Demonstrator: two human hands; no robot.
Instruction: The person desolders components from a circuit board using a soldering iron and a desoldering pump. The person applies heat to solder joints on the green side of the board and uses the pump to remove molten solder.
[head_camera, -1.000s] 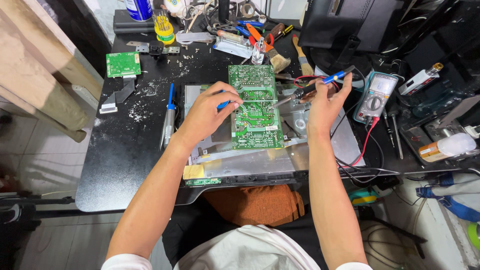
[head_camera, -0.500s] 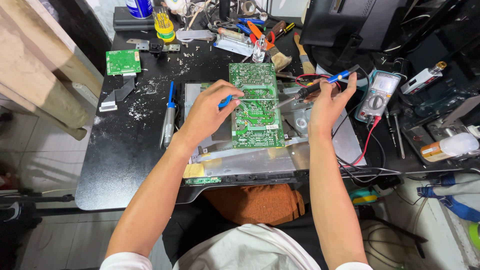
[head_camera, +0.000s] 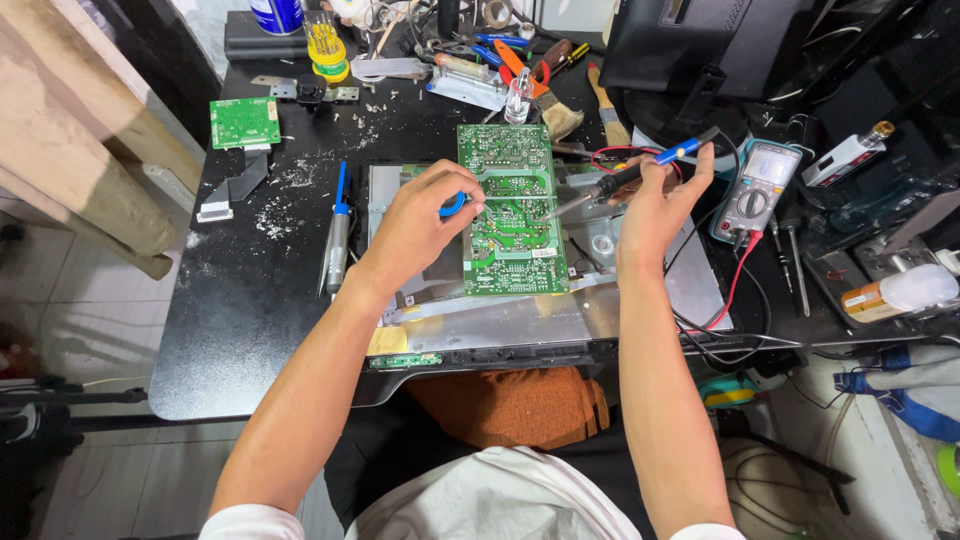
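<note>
— While the black workbench (head_camera: 230, 330) takes up most of the view, what lies on it in front of the person?
— An opened metal chassis (head_camera: 520, 320), and on that a green circuit board (head_camera: 510, 210), solder side up, lying flat between the two hands.
— What does the left hand (head_camera: 415, 225) do?
— It is curled shut on a small blue tool (head_camera: 452, 205) at the board's left edge; what sort of tool I cannot tell.
— And the right hand (head_camera: 650, 205)?
— Closed around a soldering iron (head_camera: 625, 180), gripped like a pen, its tip resting at the board's right edge. A multimeter (head_camera: 755, 190) sits just beside it.
— How should the joint be worked well?
— I'd say keep the left hand pinning the board, let the tip dwell only until the solder flows, and hold the leads clear.
</note>
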